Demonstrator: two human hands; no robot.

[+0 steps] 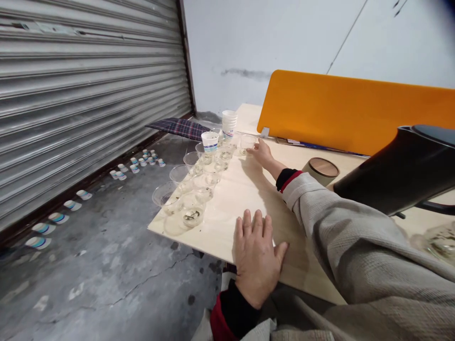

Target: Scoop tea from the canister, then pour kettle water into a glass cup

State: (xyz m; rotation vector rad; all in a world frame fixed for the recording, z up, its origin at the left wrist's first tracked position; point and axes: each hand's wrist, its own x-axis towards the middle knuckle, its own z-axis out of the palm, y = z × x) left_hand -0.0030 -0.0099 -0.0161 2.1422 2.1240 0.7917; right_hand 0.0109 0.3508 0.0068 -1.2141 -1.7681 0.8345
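Observation:
My left hand (258, 253) lies flat on the pale wooden table (298, 270) near its front edge, fingers stretched out and holding nothing. Farther out, my right hand (263, 155) is closed on the side of a clear plastic cup (248, 142) that has a little dark matter at its base. To the left of that cup run rows of similar clear cups, including a near one (193, 216) with dark leaf-like bits in it. A white paper cup (210, 141) with a blue band stands among them, and a stack of white paper cups (229, 122) rises behind.
A black kettle (387, 175) and a canister with a wooden lid (322, 169) stand on the right. An orange divider panel (348, 109) borders the table's far side. Several paper cups (134, 168) stand on the concrete floor beside the metal shutter (88, 94).

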